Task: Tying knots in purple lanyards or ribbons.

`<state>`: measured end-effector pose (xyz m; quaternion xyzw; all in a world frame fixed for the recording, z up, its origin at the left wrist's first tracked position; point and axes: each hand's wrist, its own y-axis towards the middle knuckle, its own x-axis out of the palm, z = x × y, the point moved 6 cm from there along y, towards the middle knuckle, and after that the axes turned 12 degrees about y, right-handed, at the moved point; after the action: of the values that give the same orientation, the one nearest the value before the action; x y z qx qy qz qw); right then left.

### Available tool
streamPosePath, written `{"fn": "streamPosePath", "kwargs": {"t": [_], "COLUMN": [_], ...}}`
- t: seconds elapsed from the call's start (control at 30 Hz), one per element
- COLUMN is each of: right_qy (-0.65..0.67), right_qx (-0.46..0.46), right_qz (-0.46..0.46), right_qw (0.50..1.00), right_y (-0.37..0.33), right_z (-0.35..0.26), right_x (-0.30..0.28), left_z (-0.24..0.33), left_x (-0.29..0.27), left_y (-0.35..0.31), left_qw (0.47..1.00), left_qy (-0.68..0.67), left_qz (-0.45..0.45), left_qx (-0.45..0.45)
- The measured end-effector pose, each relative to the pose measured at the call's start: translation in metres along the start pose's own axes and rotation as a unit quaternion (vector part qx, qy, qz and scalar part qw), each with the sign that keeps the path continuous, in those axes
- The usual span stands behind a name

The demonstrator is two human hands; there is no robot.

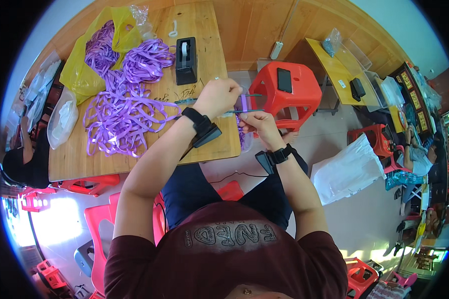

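Two thin dark rods (255, 110) stick out past the right edge of the wooden table, one beyond the other. A short stretch of purple ribbon (244, 103) spans them. My left hand (218, 97) is closed beside the rods, its fingers curled by the ribbon; what they hold is hidden. Just nearer and to the right, my right hand (262, 125) pinches the purple ribbon by the near rod. More ribbon lies in a clear container (247, 142) below my hands, partly hidden. A large loose heap of purple ribbon (122, 117) covers the table to the left.
A black tape dispenser (186, 70) stands on the wooden table (204, 144), near a yellow plastic bag (80, 74) with ribbon in it. A red stool (297, 94) carries a phone (284, 80). A white sack (348, 169) lies right. Other people sit at both sides.
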<state>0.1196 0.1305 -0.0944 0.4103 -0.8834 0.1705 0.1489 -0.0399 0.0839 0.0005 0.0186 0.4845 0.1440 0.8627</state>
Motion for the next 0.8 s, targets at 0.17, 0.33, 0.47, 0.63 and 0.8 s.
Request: {"fn": "streamPosePath", "kwargs": {"t": [0.17, 0.33, 0.47, 0.63, 0.8], "right_qy": [0.047, 0.023, -0.104, -0.159, -0.162], "right_qx": [-0.021, 0.019, 0.010, -0.044, 0.001], "right_qz": [0.005, 0.000, -0.050, -0.112, -0.084], "right_qw": [0.999, 1.000, 0.993, 0.980, 0.983], "right_y": [-0.008, -0.011, -0.021, 0.044, 0.132], "right_z": [-0.007, -0.015, -0.076, -0.127, -0.116], "right_x": [0.005, 0.014, 0.035, 0.102, 0.146], "left_z": [0.006, -0.002, 0.010, 0.007, 0.012], "left_x": [0.014, 0.032, 0.032, 0.039, 0.042], "left_y": [-0.025, -0.027, -0.030, -0.037, -0.038], "left_qw": [0.908, 0.869, 0.855, 0.838, 0.838], "left_qy": [-0.149, -0.306, -0.335, -0.396, -0.417], "left_qz": [-0.319, -0.318, -0.345, -0.324, -0.307], "left_qx": [-0.226, -0.225, -0.195, -0.187, -0.170]}}
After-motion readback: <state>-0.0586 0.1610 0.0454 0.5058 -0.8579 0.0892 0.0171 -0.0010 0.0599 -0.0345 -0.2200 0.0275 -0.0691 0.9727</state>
